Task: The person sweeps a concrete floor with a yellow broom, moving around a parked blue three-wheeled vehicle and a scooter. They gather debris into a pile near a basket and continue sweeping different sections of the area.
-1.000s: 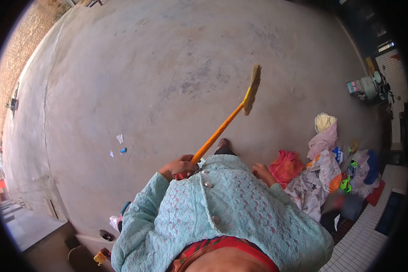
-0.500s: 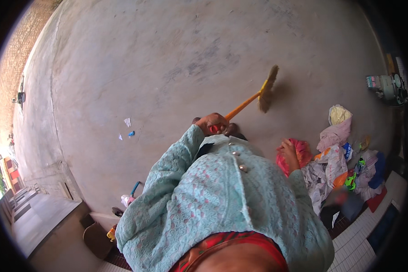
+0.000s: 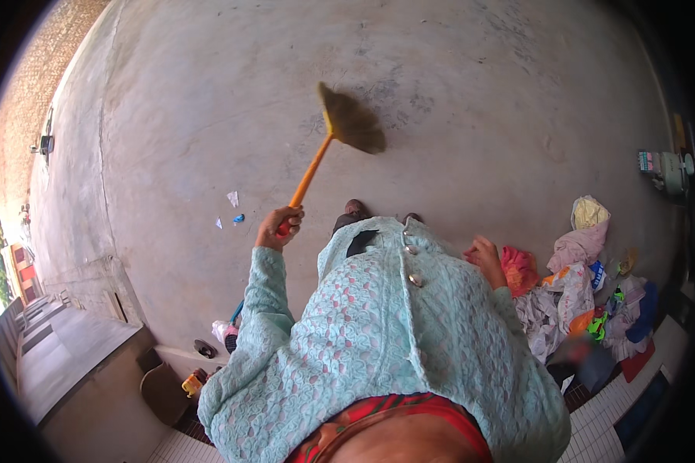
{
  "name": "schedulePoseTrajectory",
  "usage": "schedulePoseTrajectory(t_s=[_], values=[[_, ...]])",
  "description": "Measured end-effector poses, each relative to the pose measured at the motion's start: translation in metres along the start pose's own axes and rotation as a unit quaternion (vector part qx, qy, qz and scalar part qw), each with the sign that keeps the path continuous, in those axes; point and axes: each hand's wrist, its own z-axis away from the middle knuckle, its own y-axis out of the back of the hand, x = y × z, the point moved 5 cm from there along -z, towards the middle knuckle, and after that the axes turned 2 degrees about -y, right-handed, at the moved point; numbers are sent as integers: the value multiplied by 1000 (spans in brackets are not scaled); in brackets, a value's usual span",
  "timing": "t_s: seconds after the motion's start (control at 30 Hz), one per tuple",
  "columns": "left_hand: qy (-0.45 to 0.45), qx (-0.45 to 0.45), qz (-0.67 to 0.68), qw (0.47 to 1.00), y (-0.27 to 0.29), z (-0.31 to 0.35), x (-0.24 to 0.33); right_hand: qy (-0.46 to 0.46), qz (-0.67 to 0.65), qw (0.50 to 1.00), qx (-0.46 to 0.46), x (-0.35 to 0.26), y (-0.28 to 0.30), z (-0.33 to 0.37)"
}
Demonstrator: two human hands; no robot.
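Observation:
In my left hand (image 3: 278,225), fingers wrapped round the red end of its orange handle, is a grass broom (image 3: 354,123). Its fanned brown bristles, bound in yellow, are over the grey concrete floor (image 3: 208,116), slightly blurred. I cannot tell whether they touch it. My right hand (image 3: 485,258) is low at my right side with curled fingers, and a bit of pink shows by the fingertips. What it holds is partly hidden by my body. Just right of it is a crumpled pink-red bag (image 3: 520,270).
Scraps of white paper (image 3: 232,198) and a small blue wrapper (image 3: 239,218) lie to the left. A heap of bags and cloths (image 3: 571,289) lies at the right. Green equipment (image 3: 666,171) stands by the right edge. A dark shoe (image 3: 356,208) shows ahead of me.
My left hand has swung out leftward from in front of my body. The broom head has swept from right to left across the floor. My right hand has shifted slightly left.

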Motion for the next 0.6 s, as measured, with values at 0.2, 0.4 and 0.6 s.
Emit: schedulePoseTrajectory(t_s=[0.2, 0.4, 0.6], values=[[-76, 48, 21, 996, 37, 38, 13, 29, -11, 999, 20, -42, -21, 7], [-127, 50, 10, 991, 32, 83, -2, 36, 11, 999, -21, -64, -54, 0], [-98, -11, -9, 995, 4, 100, -4, 58, 52, 995, -61, -89, -85, 3]])
